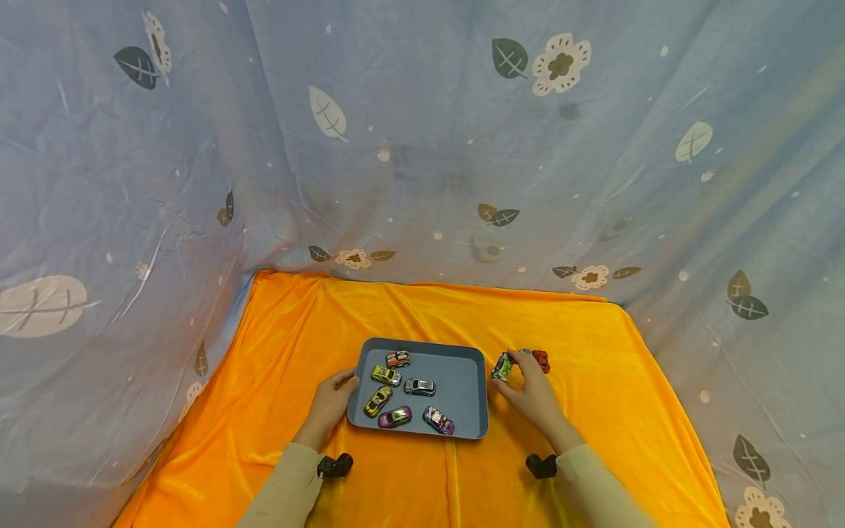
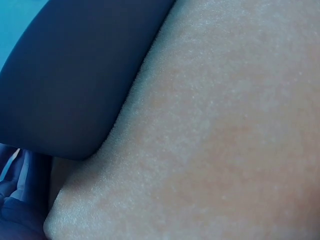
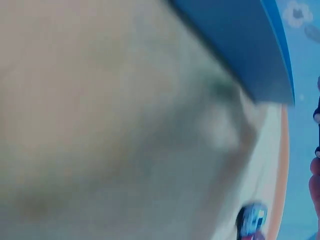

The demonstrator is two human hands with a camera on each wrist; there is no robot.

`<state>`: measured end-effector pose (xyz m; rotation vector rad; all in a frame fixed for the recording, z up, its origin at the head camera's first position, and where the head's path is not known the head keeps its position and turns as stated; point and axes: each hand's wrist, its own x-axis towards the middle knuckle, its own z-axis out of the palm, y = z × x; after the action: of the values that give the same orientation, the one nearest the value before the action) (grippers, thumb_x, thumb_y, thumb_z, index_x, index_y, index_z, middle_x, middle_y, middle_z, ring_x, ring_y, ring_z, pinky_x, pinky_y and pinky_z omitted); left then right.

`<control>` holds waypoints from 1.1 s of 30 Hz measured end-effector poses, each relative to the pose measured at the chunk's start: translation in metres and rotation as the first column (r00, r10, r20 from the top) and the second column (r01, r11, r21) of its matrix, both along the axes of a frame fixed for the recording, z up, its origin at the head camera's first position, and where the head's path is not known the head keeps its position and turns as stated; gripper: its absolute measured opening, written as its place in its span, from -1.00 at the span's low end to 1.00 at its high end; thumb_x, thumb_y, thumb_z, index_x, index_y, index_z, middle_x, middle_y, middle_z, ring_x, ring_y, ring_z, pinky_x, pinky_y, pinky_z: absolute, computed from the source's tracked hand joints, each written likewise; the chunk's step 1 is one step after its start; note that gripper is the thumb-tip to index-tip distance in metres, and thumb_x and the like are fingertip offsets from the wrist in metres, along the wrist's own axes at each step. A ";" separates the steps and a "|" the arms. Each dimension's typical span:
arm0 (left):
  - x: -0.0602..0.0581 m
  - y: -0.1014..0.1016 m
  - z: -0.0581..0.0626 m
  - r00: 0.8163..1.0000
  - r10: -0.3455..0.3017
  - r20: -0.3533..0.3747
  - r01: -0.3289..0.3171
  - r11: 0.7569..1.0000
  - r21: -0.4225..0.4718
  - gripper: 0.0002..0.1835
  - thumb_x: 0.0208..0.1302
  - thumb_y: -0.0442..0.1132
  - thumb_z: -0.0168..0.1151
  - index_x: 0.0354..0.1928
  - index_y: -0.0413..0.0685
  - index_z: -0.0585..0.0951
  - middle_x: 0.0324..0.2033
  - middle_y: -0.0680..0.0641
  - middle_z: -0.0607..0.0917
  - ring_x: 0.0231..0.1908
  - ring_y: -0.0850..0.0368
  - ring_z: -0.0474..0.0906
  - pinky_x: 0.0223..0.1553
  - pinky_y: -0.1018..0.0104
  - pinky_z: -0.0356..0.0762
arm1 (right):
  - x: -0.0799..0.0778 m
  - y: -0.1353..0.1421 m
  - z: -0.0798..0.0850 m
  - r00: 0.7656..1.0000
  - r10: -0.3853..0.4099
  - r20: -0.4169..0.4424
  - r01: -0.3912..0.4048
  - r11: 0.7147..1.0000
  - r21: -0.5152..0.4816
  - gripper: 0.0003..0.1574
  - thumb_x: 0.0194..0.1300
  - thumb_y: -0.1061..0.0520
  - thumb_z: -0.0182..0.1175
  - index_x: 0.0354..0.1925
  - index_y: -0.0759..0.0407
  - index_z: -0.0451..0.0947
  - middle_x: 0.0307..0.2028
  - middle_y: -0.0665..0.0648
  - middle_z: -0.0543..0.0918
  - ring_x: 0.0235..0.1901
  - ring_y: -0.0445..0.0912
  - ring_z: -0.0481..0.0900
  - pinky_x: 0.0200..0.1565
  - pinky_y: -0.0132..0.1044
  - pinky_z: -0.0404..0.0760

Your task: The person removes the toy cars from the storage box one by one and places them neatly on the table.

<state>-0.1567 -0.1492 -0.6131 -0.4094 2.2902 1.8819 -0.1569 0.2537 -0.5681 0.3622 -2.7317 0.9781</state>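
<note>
A grey-blue rectangular tray [image 1: 462,381] lies on the orange cloth with several small toy cars in it. Among them are an orange car [image 1: 398,358], a silver car [image 1: 419,386] and a purple car [image 1: 394,417]. At the tray's left rim, my left hand [image 1: 330,407] grips the edge. My right hand [image 1: 531,396] pinches a green toy car [image 1: 502,367] between thumb and fingers, just right of the tray. Behind those fingers is a red toy car [image 1: 541,360], with another car [image 1: 526,351] partly hidden beside it. Skin and dark mount parts fill most of both wrist views.
Orange cloth [image 1: 581,352] covers the table, with folds around the tray. Grey-blue patterned curtains [image 1: 422,147] hang behind and on both sides. A dark camera mount sits at each wrist, one by the left sleeve [image 1: 335,466] and one by the right sleeve [image 1: 601,477].
</note>
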 end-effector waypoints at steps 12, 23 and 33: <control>0.001 -0.002 -0.001 1.000 0.016 0.005 -0.016 1.000 0.014 -0.53 0.39 -0.04 0.15 0.26 -0.07 0.52 0.17 -0.17 0.55 0.18 -0.10 0.44 0.20 -0.04 0.39 | -0.020 0.080 0.002 0.967 -0.118 0.224 0.087 0.986 0.142 -0.13 0.25 0.07 0.32 0.34 0.43 0.17 0.27 0.48 0.23 0.23 0.37 0.25 0.19 0.31 0.28; 0.001 -0.003 -0.002 1.000 0.019 0.011 -0.020 1.000 0.017 -0.54 0.40 -0.05 0.14 0.26 -0.07 0.52 0.16 -0.17 0.55 0.18 -0.09 0.44 0.21 -0.04 0.39 | -0.039 0.106 -0.004 0.951 -0.078 0.300 -0.011 0.959 0.283 -0.22 0.27 0.24 0.27 0.30 0.55 0.17 0.23 0.58 0.24 0.20 0.42 0.26 0.18 0.29 0.29; -0.001 0.001 -0.003 0.999 0.027 0.021 -0.027 1.000 0.006 -0.54 0.39 -0.02 0.15 0.25 -0.01 0.54 0.18 -0.13 0.54 0.18 -0.07 0.44 0.20 -0.04 0.39 | -0.040 0.108 -0.007 0.949 -0.027 0.315 -0.084 0.939 0.333 -0.24 0.28 0.30 0.23 0.34 0.49 0.18 0.27 0.57 0.24 0.22 0.44 0.25 0.18 0.31 0.28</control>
<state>-0.1581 -0.1480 -0.6165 -0.4588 2.2761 1.8882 -0.1964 0.3621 -0.5749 0.3256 -3.2080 0.6009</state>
